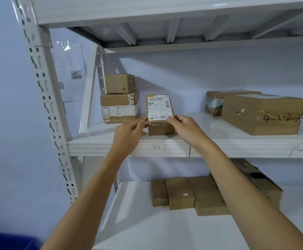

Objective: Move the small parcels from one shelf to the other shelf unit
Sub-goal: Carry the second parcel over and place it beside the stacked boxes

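A small brown parcel with a white shipping label on top rests on the middle shelf of a white metal shelf unit. My left hand grips its near left corner with the fingertips. My right hand grips its near right corner. Both forearms reach up from below. To the left, two cardboard boxes stand stacked against the shelf post.
A large taped box with handwritten numbers lies at the right of the same shelf, a smaller box behind it. Several brown parcels lie on the lower shelf. The slotted upright post stands at the left. A blue object shows bottom left.
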The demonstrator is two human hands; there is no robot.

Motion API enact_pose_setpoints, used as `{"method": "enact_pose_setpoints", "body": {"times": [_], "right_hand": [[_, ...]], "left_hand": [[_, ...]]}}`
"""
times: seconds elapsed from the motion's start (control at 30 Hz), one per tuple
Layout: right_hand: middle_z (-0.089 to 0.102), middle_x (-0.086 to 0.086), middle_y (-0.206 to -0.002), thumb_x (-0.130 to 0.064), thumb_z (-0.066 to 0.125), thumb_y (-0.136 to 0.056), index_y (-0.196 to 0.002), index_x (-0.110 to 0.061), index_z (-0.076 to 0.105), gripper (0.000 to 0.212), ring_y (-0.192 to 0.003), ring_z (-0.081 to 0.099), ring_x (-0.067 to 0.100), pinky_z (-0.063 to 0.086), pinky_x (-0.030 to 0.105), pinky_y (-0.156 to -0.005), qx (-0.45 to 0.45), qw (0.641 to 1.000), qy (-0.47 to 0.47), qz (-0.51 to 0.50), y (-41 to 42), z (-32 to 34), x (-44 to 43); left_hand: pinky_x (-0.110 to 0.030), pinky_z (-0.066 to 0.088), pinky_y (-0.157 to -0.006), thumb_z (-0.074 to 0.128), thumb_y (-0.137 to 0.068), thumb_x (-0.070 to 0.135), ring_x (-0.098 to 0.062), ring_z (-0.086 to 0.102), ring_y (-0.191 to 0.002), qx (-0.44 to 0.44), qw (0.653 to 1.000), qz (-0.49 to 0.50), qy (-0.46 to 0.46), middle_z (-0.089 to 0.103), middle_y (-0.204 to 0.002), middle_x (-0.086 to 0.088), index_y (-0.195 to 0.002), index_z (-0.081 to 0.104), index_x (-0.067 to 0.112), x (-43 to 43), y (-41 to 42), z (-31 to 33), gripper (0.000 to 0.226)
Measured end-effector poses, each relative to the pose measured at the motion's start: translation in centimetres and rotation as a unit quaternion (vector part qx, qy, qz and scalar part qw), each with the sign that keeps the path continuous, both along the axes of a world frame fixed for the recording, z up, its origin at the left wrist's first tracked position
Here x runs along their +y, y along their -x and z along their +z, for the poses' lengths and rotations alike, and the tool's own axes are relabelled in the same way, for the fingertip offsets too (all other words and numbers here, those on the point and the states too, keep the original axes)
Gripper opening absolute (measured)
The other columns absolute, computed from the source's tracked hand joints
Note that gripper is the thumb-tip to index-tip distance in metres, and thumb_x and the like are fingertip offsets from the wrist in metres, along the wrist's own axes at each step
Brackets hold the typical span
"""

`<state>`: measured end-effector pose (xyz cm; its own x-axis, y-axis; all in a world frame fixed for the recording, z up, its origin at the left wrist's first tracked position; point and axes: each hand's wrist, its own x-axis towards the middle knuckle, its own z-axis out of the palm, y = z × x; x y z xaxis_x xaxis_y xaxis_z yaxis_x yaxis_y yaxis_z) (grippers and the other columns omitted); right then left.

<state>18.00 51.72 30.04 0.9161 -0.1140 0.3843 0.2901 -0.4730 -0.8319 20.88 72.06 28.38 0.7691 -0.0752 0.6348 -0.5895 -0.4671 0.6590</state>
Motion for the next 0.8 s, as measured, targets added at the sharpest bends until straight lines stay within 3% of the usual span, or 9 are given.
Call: {"method": "enact_pose_setpoints", "body": {"times": [0.07, 0.13, 0.3, 0.47, 0.6, 0.67, 0.73, 0.8], "right_hand": [[0.069, -0.005, -0.084, -0.051, 0.052, -0.091, -0.086, -0.016, 0.070, 0.040, -0.079, 0.062, 0.014, 0.043, 0.030, -0.066, 0.013, 0.999, 0.020, -0.024, 0.1, 0.1, 0.2], [0.058, -0.001, -0.067, -0.048, 0.054, -0.089, -0.067, -0.015, 0.057, 0.040, -0.065, 0.054, 0.019, 0.037, 0.033, -0.058, 0.024, 0.997, 0.052, -0.046, 0.0, 0.1, 0.4], [0.056, 0.000, -0.062, -0.047, 0.055, -0.087, -0.060, -0.016, 0.051, 0.041, -0.063, 0.053, 0.022, 0.038, 0.033, -0.057, 0.021, 0.994, 0.084, -0.064, 0.0, 0.1, 0.7], [0.063, 0.010, -0.075, -0.052, 0.052, -0.084, -0.080, 0.001, 0.062, 0.054, -0.071, 0.060, 0.028, 0.041, 0.036, -0.061, 0.017, 0.995, 0.082, -0.048, -0.2, -0.1, 0.4], [0.047, -0.001, -0.070, -0.048, 0.051, -0.087, -0.069, -0.016, 0.043, 0.037, -0.068, 0.048, 0.022, 0.035, 0.036, -0.059, 0.006, 0.997, 0.073, -0.040, -0.1, -0.1, 0.2], [0.047, -0.005, -0.076, -0.046, 0.051, -0.089, -0.073, -0.017, 0.049, 0.033, -0.077, 0.051, 0.025, 0.038, 0.036, -0.063, -0.007, 0.998, 0.060, -0.034, 0.0, -0.1, 0.1], [0.062, 0.001, -0.104, -0.044, 0.054, -0.091, -0.107, -0.007, 0.065, 0.041, -0.106, 0.059, 0.029, 0.046, 0.039, -0.084, -0.030, 0.999, 0.021, -0.036, -0.1, -0.1, -0.1], [0.061, 0.008, -0.136, -0.041, 0.057, -0.094, -0.132, -0.005, 0.057, 0.052, -0.125, 0.055, 0.026, 0.043, 0.039, -0.100, -0.036, 0.998, -0.038, -0.040, 0.0, 0.0, -0.4]], "left_hand": [[-0.033, 0.056, -0.091, 0.054, -0.102, 0.021, -0.005, 0.076, -0.086, 0.020, 1.000, 0.000, 0.012, 0.083, -0.090, 0.010, -0.111, 0.083, 0.027, 0.1, -0.1, 0.1, 0.030], [-0.036, 0.056, -0.096, 0.055, -0.102, 0.020, -0.015, 0.077, -0.094, 0.039, 0.999, -0.001, 0.019, 0.084, -0.096, -0.002, -0.111, 0.083, 0.024, 0.1, -0.1, 0.3, 0.030], [-0.030, 0.053, -0.093, 0.054, -0.101, 0.019, -0.013, 0.076, -0.101, 0.062, 0.998, -0.005, 0.007, 0.084, -0.098, -0.003, -0.114, 0.083, 0.022, 0.4, 0.0, 0.6, 0.032], [-0.020, 0.046, -0.071, 0.055, -0.101, 0.022, -0.008, 0.074, -0.091, 0.068, 0.998, 0.006, 0.017, 0.084, -0.090, 0.003, -0.115, 0.082, 0.025, 0.5, -0.5, 0.3, 0.031], [-0.028, 0.055, -0.084, 0.056, -0.101, 0.019, -0.008, 0.077, -0.092, 0.067, 0.997, 0.004, 0.047, 0.083, -0.093, 0.011, -0.115, 0.081, 0.021, 0.8, -1.0, 0.1, 0.029], [-0.030, 0.056, -0.086, 0.057, -0.100, 0.019, -0.004, 0.077, -0.088, 0.059, 0.997, 0.004, 0.047, 0.081, -0.091, 0.019, -0.116, 0.081, 0.021, 0.8, -1.4, -0.2, 0.029], [-0.030, 0.057, -0.083, 0.057, -0.100, 0.017, 0.001, 0.077, -0.083, 0.051, 0.998, 0.007, 0.044, 0.079, -0.086, 0.025, -0.114, 0.081, 0.023, 0.8, -1.5, -0.4, 0.029], [-0.031, 0.058, -0.083, 0.056, -0.100, 0.015, -0.001, 0.077, -0.085, 0.047, 0.998, 0.012, 0.039, 0.078, -0.087, 0.024, -0.112, 0.082, 0.023, 0.6, -1.8, -0.4, 0.030]]}}
